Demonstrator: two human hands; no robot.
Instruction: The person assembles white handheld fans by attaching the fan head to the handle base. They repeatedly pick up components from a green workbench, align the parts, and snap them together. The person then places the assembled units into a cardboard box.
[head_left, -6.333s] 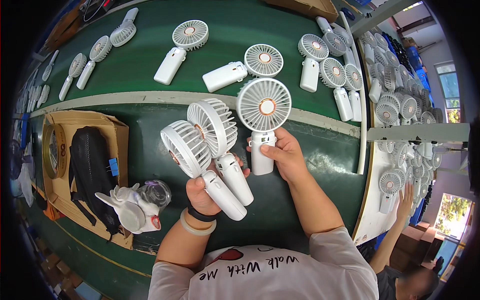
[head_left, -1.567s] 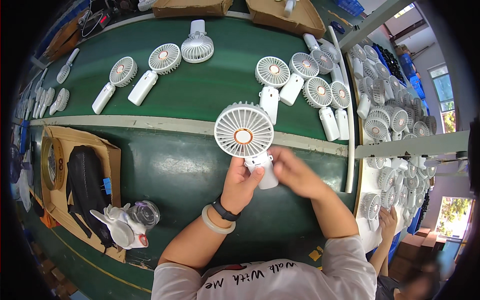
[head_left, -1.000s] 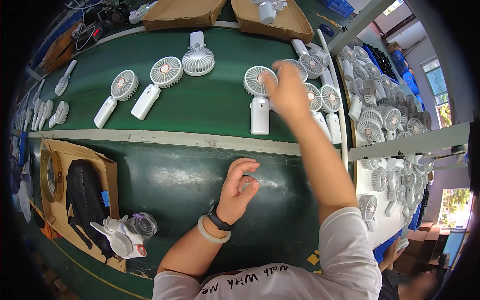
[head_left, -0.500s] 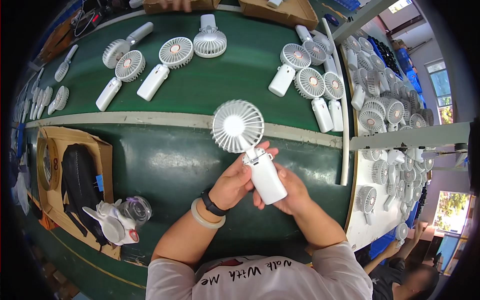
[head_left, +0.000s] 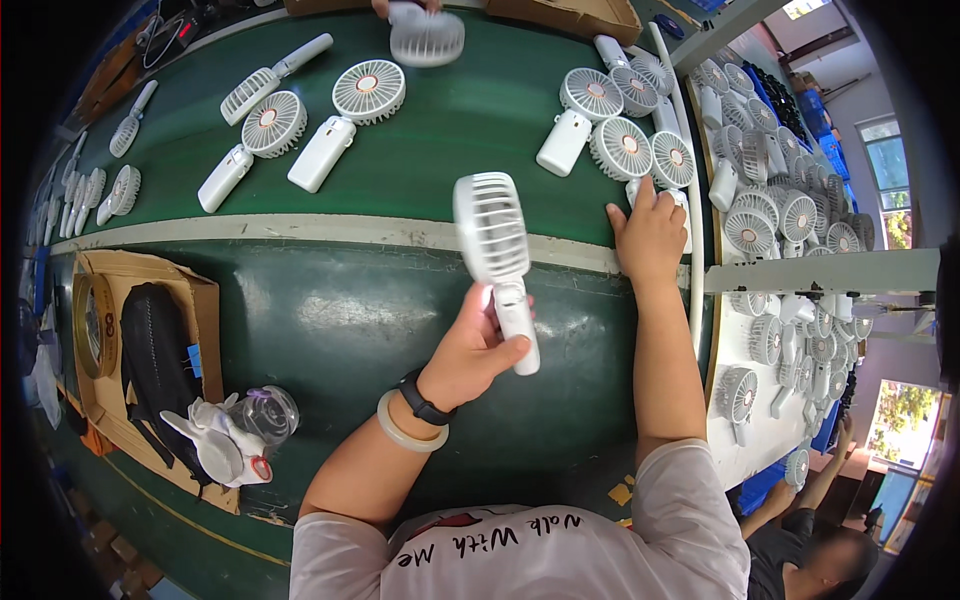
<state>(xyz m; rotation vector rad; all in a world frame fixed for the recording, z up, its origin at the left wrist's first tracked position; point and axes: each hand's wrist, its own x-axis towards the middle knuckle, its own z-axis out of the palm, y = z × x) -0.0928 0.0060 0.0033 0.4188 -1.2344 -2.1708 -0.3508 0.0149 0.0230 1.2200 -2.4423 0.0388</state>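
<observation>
A person is looking down at a dark green conveyor belt (head_left: 400, 180) while sitting at its near edge. The left hand (head_left: 478, 350) is gripping a small white handheld fan with a round slatted head and a straight plastic handle (head_left: 497, 260), fingers curled tightly around the lower handle with the thumb pressing across its front; the fan's head is rising above the knuckles, turned edge-on and tilting slightly left, lifted clear of the belt. The right hand (head_left: 648, 232) is reaching forward with fingers spread and lying flat, its fingertips touching the handle of another white handheld fan lying at the belt's right edge (head_left: 668, 170), not closing around it. More white fans are lying scattered across the belt, and a pile is crowding a white side table (head_left: 790, 230) to the right. A brown cardboard box (head_left: 110, 330) is sitting at the left.
</observation>
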